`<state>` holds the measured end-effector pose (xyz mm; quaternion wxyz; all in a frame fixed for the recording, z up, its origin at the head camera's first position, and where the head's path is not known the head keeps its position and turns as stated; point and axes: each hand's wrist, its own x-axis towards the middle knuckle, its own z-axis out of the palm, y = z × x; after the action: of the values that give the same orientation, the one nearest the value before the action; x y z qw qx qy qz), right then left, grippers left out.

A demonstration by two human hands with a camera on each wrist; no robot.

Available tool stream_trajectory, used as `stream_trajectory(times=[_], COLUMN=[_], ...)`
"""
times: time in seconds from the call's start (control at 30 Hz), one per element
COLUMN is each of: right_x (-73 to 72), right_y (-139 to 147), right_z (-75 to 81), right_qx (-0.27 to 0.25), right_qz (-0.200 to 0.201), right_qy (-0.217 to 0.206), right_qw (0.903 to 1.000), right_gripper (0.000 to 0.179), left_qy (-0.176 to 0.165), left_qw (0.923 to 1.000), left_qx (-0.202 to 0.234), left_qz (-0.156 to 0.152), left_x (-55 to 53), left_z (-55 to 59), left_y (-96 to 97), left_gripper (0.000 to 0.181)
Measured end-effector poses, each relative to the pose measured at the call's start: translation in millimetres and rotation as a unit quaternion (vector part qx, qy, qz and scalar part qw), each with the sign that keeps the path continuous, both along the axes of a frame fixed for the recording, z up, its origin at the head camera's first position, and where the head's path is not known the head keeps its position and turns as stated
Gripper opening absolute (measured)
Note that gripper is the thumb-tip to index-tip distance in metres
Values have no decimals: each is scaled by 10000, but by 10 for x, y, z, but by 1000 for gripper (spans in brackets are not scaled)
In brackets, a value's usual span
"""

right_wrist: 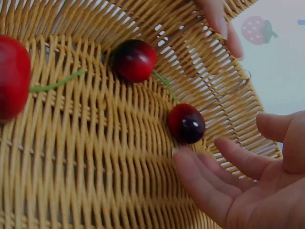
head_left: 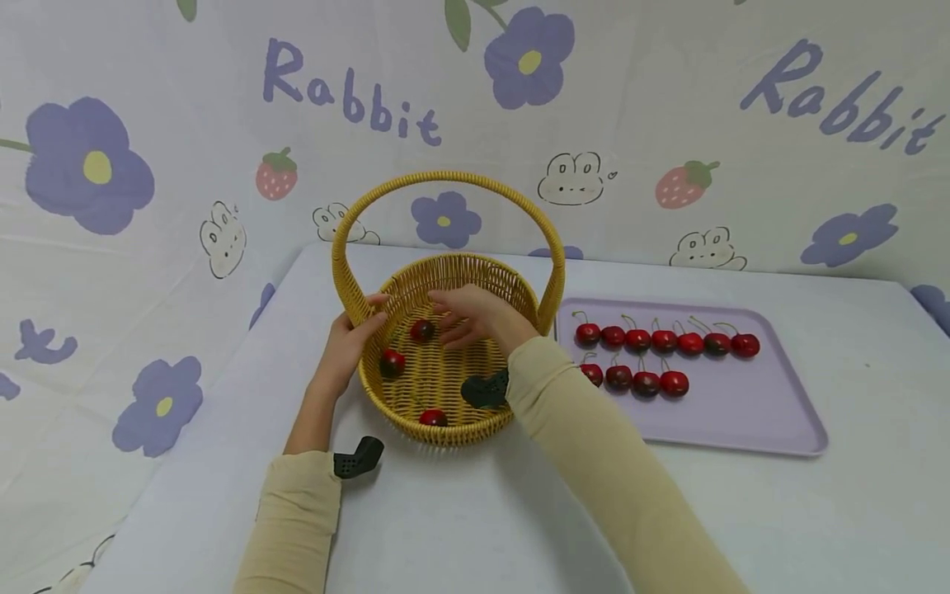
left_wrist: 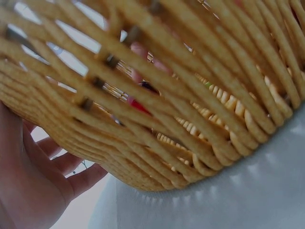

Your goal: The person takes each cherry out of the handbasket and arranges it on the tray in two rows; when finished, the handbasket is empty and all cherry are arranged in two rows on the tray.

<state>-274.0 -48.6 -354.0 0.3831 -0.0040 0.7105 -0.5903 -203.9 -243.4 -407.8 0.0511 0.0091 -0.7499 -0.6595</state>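
Left hand [head_left: 349, 342] grips the basket [head_left: 445, 417] rim; right hand [head_left: 475, 318], fingers apart and empty, hovers beside a cherry [head_left: 422, 331], which may roll off if nudged.

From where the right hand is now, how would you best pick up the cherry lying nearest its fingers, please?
Pinch the dark cherry across its round body from above. It lies loose on the basket floor beside the open right hand, and its thin green stem points away towards the neighbouring cherry.
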Motion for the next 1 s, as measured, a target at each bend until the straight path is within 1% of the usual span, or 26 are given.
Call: stream_trajectory(times=[0.1, 0.23, 0.4, 0.63, 0.8, 1.0], right_x=[9, 27, 58, 64, 69, 94], right_y=[-61, -147, -215, -267, -301, -327], right_z=[-45, -83, -59, -53, -70, -72], right_qx=[114, 90, 38, -5, 68, 439], right_qz=[-40, -86, -253, -405, -332, -88], right_qy=[57, -48, -164, -160, -114, 25], right_qw=[9999, 9999, 9995, 9991, 9994, 9990], right_gripper=[50, 46, 44, 39, 40, 38], left_qy=[30, 10, 55, 83, 91, 83], left_qw=[10000, 10000, 10000, 10000, 9999, 10000], left_qx=[-8, 22, 52, 42, 41, 28], left_qz=[-6, -10, -23, -16, -14, 5], left_x=[12, 10, 1, -1, -5, -2], left_z=[3, -10, -6, 19, 11, 4], left_y=[-2, -8, -5, -1, 0, 0], left_gripper=[42, 42, 42, 40, 40, 39])
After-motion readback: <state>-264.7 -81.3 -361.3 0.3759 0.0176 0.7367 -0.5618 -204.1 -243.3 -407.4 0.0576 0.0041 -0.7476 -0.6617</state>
